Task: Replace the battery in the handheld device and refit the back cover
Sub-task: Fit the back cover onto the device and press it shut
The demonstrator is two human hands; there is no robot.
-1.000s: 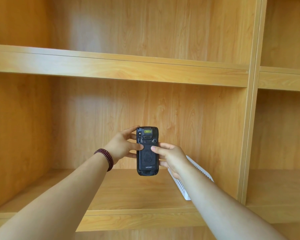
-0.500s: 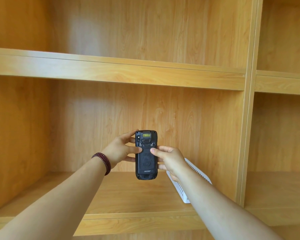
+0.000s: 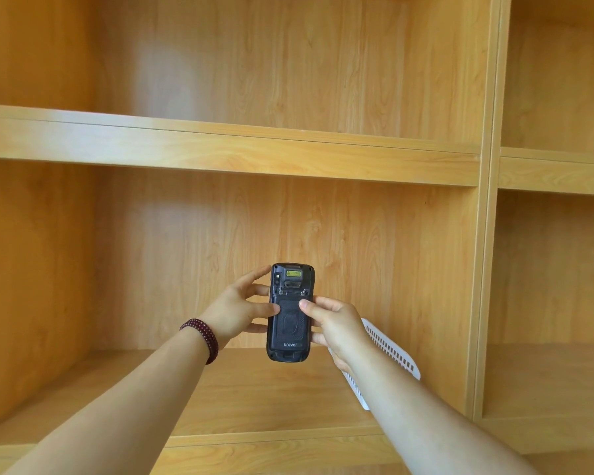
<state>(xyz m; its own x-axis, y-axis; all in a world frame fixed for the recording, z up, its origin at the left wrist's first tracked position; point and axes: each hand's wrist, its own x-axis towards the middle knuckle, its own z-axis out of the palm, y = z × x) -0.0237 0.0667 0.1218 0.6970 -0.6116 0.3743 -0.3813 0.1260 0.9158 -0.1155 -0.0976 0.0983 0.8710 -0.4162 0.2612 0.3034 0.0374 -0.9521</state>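
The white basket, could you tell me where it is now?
White basket sits on the lower shelf, right of centre, behind the right hand.

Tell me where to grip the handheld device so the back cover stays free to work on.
Grip the handheld device by its long side edges, coming from left and right. It stands upright, back cover facing the camera; the left hand and right hand already flank it, thumbs on the cover.

We are facing a wooden shelving unit (image 3: 220, 149) with light grain, split by an upright divider (image 3: 487, 234). A white slotted basket (image 3: 391, 351) is sitting tilted on the lower shelf board (image 3: 254, 399), toward the right.
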